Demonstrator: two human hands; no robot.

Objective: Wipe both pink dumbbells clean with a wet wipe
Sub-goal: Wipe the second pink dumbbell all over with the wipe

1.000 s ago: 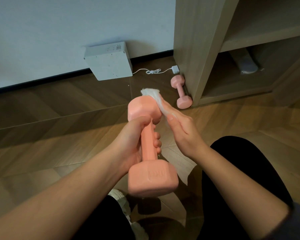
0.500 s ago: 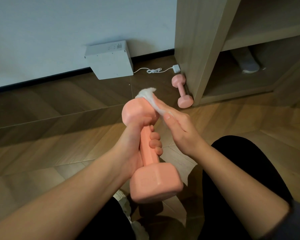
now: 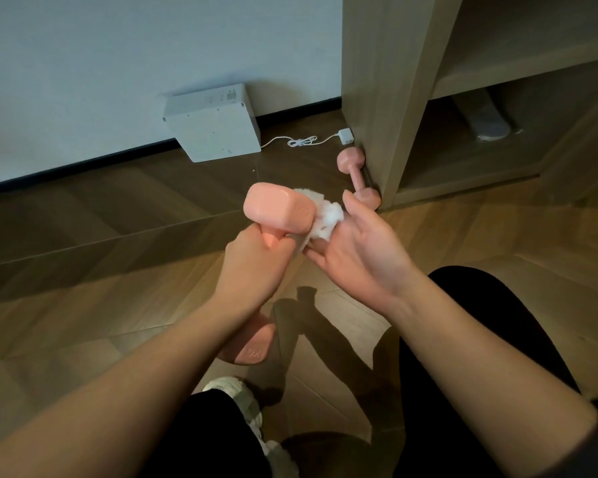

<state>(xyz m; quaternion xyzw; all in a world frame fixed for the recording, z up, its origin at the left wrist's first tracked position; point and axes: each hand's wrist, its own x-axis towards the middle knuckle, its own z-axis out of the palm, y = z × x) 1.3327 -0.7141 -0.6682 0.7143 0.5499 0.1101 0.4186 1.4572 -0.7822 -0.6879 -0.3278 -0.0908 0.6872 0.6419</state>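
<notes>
My left hand point(image 3: 252, 263) grips the handle of a pink dumbbell point(image 3: 278, 211), held above the floor with its far head tilted up and to the left. The near head shows below my left forearm. My right hand point(image 3: 359, 250), palm up, presses a crumpled white wet wipe point(image 3: 327, 215) against the right side of the far head. A second pink dumbbell point(image 3: 358, 179) lies on the floor against the foot of the wooden shelf unit point(image 3: 387, 98), partly behind my right fingertips.
A white box point(image 3: 214, 129) leans on the wall at the back, with a white cable and adapter point(image 3: 345, 136) beside it. The shelf's low compartment holds a grey object point(image 3: 487, 124). Wooden floor point(image 3: 83, 270) spreads to the left. My knees and a white shoe point(image 3: 235, 395) are below.
My left hand rolled over and tipped the dumbbell, so its far head leans left and its near head dropped under my forearm. My right hand turned palm up, moving the wipe to the head's right side.
</notes>
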